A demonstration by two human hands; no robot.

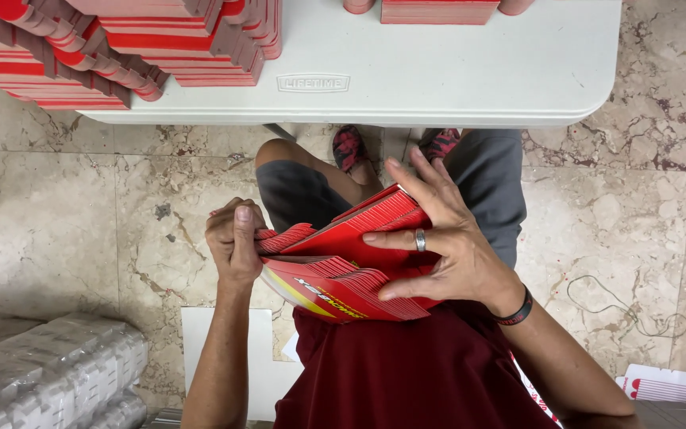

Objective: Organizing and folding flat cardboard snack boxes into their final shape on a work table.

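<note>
In my lap I hold a thick stack of flat red cardboard box blanks point(343, 266), fanned at its edges. My left hand point(236, 238) is closed on the stack's left end, thumb up over the flaps. My right hand point(442, 242), with a ring and a dark wristband, lies spread over the top right of the stack, fingers curled around its edge.
A white folding table point(454, 71) stands just ahead, carrying big piles of red and white box blanks point(121, 48) at its left and another pile point(438, 9) at its far edge. Plastic-wrapped bundles point(49, 373) lie on the marble floor at lower left. A loose cord point(621, 306) lies at right.
</note>
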